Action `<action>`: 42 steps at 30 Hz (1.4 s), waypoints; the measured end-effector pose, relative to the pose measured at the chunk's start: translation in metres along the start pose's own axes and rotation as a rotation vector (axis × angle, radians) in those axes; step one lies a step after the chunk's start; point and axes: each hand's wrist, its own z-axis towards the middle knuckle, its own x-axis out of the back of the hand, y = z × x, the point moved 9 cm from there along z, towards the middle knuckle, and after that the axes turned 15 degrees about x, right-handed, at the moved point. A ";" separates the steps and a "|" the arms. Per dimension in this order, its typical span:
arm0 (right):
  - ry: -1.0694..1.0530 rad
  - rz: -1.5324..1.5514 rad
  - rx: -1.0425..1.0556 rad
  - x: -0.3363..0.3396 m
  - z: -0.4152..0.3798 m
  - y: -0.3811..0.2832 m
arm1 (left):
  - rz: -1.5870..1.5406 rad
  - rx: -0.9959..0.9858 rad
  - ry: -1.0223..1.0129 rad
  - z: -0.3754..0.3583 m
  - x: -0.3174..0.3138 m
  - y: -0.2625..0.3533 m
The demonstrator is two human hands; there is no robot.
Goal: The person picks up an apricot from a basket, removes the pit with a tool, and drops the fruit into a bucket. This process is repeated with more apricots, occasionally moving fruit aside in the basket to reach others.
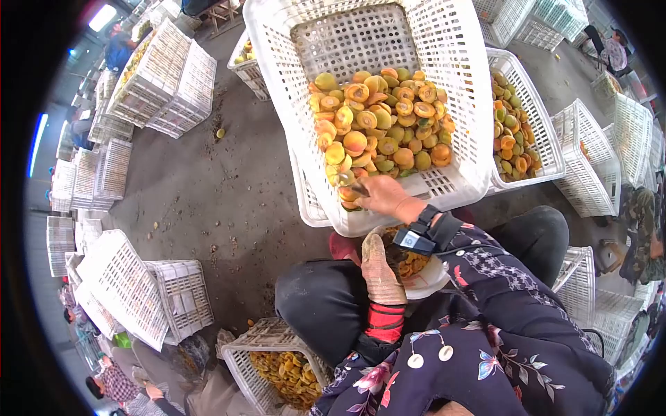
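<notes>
A big white crate [458, 90] leans toward me, piled with halved yellow-orange fruit [381, 118]. My right hand [385, 197], bare with a dark band and a small device on its wrist, reaches over the crate's near rim. It is shut on a small metal tool [355, 186] whose tip touches the nearest fruit. My left hand [380, 274], in a worn cloth glove with a red cuff, lies flat between my knees. It rests against the rim of a white bowl [430, 277] of fruit bits and seems to hold nothing.
A second white crate [548, 149] with fruit stands to the right. Another crate of orange pieces [239, 347] sits by my left knee. Empty crates [132, 291] are stacked on the concrete floor at left and right. Other people work at the edges [114, 381].
</notes>
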 end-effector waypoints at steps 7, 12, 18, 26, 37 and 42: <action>0.057 0.070 -0.154 0.013 0.003 0.022 | -0.202 0.167 0.020 0.007 0.003 -0.014; -0.029 -0.009 -0.084 0.004 -0.001 0.016 | -0.329 0.221 -0.006 -0.001 -0.006 -0.012; -0.213 -0.050 -0.062 -0.025 0.012 0.013 | 0.748 -0.483 0.158 -0.018 -0.016 0.038; -0.021 0.194 0.015 0.033 -0.027 -0.014 | -0.128 0.032 0.089 0.006 0.004 0.006; 0.074 0.203 -0.019 0.076 -0.157 -0.124 | 0.568 -0.469 0.142 -0.028 -0.013 0.061; 0.112 0.092 0.044 0.095 -0.180 -0.132 | 0.514 -0.405 0.048 -0.037 -0.026 0.064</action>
